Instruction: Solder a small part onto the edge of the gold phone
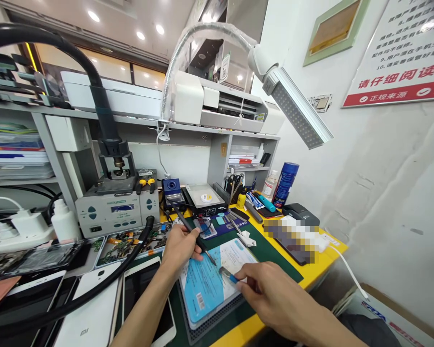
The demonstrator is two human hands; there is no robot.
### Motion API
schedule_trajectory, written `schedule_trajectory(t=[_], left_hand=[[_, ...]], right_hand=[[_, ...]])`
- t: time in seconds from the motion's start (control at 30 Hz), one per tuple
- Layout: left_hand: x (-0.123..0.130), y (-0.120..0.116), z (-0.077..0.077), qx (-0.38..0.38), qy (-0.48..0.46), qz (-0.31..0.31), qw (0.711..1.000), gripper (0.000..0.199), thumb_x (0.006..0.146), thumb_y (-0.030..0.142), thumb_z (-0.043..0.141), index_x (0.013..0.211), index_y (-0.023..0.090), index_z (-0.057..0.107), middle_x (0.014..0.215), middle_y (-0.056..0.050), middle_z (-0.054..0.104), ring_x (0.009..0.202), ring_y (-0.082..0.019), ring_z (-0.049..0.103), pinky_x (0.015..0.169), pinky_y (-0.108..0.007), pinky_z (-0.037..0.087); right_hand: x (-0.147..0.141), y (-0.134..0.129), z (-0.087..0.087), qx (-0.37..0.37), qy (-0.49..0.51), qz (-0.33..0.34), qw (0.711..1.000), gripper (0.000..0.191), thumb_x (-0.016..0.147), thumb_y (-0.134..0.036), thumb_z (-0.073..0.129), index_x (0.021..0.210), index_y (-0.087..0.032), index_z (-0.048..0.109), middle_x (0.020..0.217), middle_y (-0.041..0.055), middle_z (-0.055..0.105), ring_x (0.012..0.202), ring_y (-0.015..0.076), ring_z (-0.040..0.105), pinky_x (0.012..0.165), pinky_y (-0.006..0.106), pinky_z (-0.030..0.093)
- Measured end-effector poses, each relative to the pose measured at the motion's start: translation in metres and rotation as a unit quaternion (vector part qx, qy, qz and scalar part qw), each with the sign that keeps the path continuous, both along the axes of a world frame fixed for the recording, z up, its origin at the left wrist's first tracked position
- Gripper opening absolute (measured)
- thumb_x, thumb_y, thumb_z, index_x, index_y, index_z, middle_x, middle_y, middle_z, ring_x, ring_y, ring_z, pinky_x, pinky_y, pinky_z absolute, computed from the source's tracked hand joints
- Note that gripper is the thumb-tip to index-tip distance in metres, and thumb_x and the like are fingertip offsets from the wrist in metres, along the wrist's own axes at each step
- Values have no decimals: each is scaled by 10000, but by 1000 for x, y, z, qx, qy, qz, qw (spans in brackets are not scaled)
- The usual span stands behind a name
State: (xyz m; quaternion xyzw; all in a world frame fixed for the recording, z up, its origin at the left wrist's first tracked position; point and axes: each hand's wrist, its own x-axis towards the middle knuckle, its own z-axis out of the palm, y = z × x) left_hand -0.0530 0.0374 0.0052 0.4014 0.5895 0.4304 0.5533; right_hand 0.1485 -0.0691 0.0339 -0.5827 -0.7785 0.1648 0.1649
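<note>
My left hand [183, 248] is closed around a black soldering iron [202, 245], its tip pointing down and right over a blue and white booklet [206, 284]. My right hand [264, 294] pinches a small tool with a blue handle [233, 278] and a metallic end. The iron's tip and the metallic end are close together above the booklet; whether they touch cannot be made out. Beneath the booklet lies a dark perforated pad [217, 320], on a green mat [271, 260].
Several phones lie at the left, including a white one [90, 308]. A black hose [104, 284] arcs across them. Behind are a rework station [119, 212], a parts tray [130, 246] and a heating plate [206, 197]. A lamp [296, 106] hangs above right.
</note>
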Motion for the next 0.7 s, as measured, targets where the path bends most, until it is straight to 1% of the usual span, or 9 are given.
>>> schedule_trajectory(t=[0.07, 0.1, 0.17, 0.23, 0.33, 0.4, 0.5, 0.6, 0.7], left_hand=[[-2, -3, 4, 23, -34, 1, 999, 342, 965, 334, 642, 1266, 173, 608, 1220, -91, 670, 980, -223, 694, 819, -422, 600], [-3, -4, 6, 38, -54, -1, 998, 321, 966, 331, 641, 1243, 169, 618, 1183, -83, 678, 939, -209, 697, 785, -398, 604], [-6, -7, 11, 73, -99, -8, 992, 266, 972, 322, 636, 1183, 160, 630, 1068, -53, 690, 801, -159, 685, 673, -319, 595], [-9, -9, 15, 104, -149, -17, 983, 188, 983, 263, 606, 1135, 152, 618, 946, -25, 680, 634, -112, 627, 527, -246, 544], [-10, -11, 19, 132, -218, -34, 966, 167, 968, 151, 536, 1126, 148, 590, 851, -25, 664, 505, -97, 545, 383, -220, 479], [-11, -12, 19, 141, -250, -46, 957, 215, 950, 135, 527, 1154, 150, 594, 843, -34, 662, 499, -104, 539, 360, -227, 485], [-12, -11, 18, 145, -279, -63, 947, 279, 928, 151, 567, 1204, 159, 607, 849, -30, 657, 497, -99, 542, 370, -223, 499], [-14, -10, 17, 145, -290, -70, 943, 320, 898, 172, 618, 1217, 162, 620, 838, -19, 651, 479, -92, 547, 372, -217, 506], [-14, -9, 18, 149, -288, -75, 943, 338, 885, 191, 640, 1223, 175, 629, 832, -10, 646, 458, -89, 550, 374, -218, 516]], right_hand=[[8, 2, 2, -31, 98, -34, 994, 279, 969, -364, 523, 1024, -192, 736, 695, 22, 630, 616, 178, 560, 573, 289, 370], [13, 3, 3, -51, 158, -50, 985, 317, 973, -409, 524, 1059, -177, 723, 689, 8, 609, 548, 148, 513, 525, 277, 353], [21, 5, 3, -93, 272, -71, 955, 409, 955, -493, 558, 1129, -147, 687, 715, -6, 599, 453, 94, 432, 444, 250, 321], [28, 6, 0, -125, 354, -74, 924, 493, 915, -553, 618, 1169, -133, 667, 736, -11, 607, 398, 57, 392, 396, 228, 296], [31, 7, -11, -137, 435, -73, 887, 549, 867, -592, 684, 1171, -134, 679, 720, -14, 607, 388, 45, 401, 384, 212, 299], [30, 6, -20, -133, 467, -77, 871, 542, 863, -589, 699, 1165, -139, 697, 706, -8, 612, 402, 52, 423, 395, 214, 330], [26, 6, -34, -117, 484, -85, 863, 491, 855, -569, 722, 1127, -161, 738, 689, 10, 629, 442, 79, 467, 430, 233, 403], [23, 5, -47, -120, 479, -83, 866, 458, 839, -573, 731, 1086, -190, 772, 664, 25, 637, 465, 109, 495, 442, 249, 443], [23, 4, -57, -130, 457, -79, 876, 440, 838, -584, 719, 1059, -211, 794, 660, 38, 635, 481, 126, 496, 431, 246, 441]])
